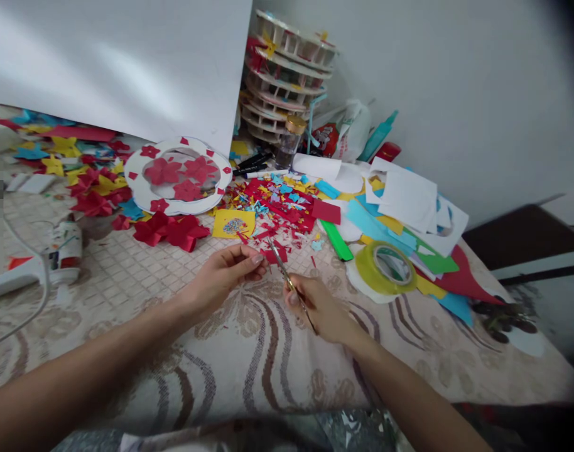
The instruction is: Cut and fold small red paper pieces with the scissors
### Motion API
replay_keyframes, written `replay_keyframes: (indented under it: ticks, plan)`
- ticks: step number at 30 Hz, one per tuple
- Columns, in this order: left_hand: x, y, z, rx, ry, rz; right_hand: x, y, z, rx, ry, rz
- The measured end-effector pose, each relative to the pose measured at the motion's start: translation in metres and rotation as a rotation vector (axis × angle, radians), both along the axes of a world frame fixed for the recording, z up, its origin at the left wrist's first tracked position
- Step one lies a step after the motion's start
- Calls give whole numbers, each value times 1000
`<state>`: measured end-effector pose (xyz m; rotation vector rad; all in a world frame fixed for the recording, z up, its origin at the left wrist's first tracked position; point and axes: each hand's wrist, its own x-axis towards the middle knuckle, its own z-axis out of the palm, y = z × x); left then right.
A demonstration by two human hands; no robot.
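My right hand (315, 304) is closed around slim scissors (281, 263) with silver blades and gold-coloured handles, pointing up and to the left. Opposite it, my left hand (240, 263) has thumb and fingers pinched together. A small piece of red paper (274, 255) shows at its fingertips, partly behind the blades. Just beyond both hands lies a heap of red, blue and yellow paper scraps (287, 204). A yellow paper square (233, 224) with a pile of tiny glittery bits is near my left hand.
Left of centre stand a white ring with red flowers (178, 176) and folded red paper flowers (171, 231). A glue gun (18, 279) with its cord lies left. Yellow tape (385, 267) and coloured sheets (409, 220) are right. A tiered white stand (289, 75) rises behind.
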<state>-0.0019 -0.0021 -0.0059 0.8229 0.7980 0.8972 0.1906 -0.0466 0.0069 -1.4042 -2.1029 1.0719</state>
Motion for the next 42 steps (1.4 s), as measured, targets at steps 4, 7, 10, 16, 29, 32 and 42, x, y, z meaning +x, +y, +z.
replay_keyframes:
  ticks: [4,7,10,16,29,32,42]
  plan:
    - [-1,0,-1,7,-14,18,-1,-1,-4,16,-46,-8]
    - [0,0,0,-7,-31,22,-4,-1,-5,21,-72,-12]
    - [1,-1,2,-20,-47,20,-7,-2,-4,12,-91,-16]
    - [3,-5,-1,-2,-52,21,-10,-4,-5,14,-74,-35]
    - [5,-8,-6,18,-61,53,-16,-5,-12,-45,50,-81]
    - [4,-8,-6,11,-66,47,-15,-6,-13,-58,65,-80]
    - [3,-8,-2,11,-61,53,-16,-6,-12,-30,37,-74]
